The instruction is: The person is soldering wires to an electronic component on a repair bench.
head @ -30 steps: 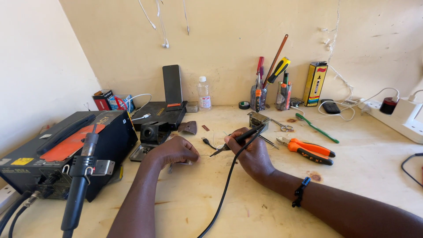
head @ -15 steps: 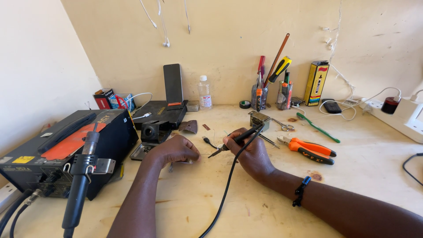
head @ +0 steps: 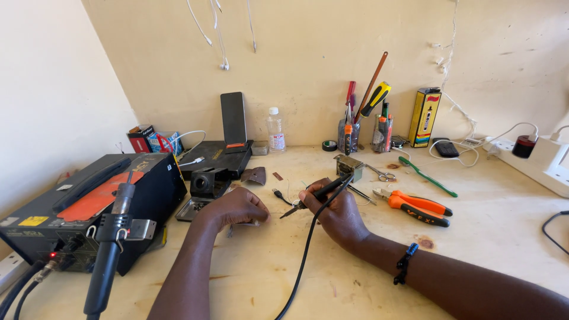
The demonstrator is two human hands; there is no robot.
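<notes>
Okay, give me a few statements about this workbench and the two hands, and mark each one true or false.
1. The right hand holds a corded soldering iron like a pen. True.
2. The orange-handled pliers are in the left hand. False: they lie on the bench, right of the hands.
3. A clear plastic bottle stands by the wall. True.
4. The green toothbrush stands in the tool cup. False: it lies flat on the bench.
5. The left hand is closed, knuckles up, on the bench. True.

Left hand [head: 240, 208] curled into a loose fist, knuckles up; right hand [head: 332, 210] in pen grip, both forearms resting flat.
</notes>
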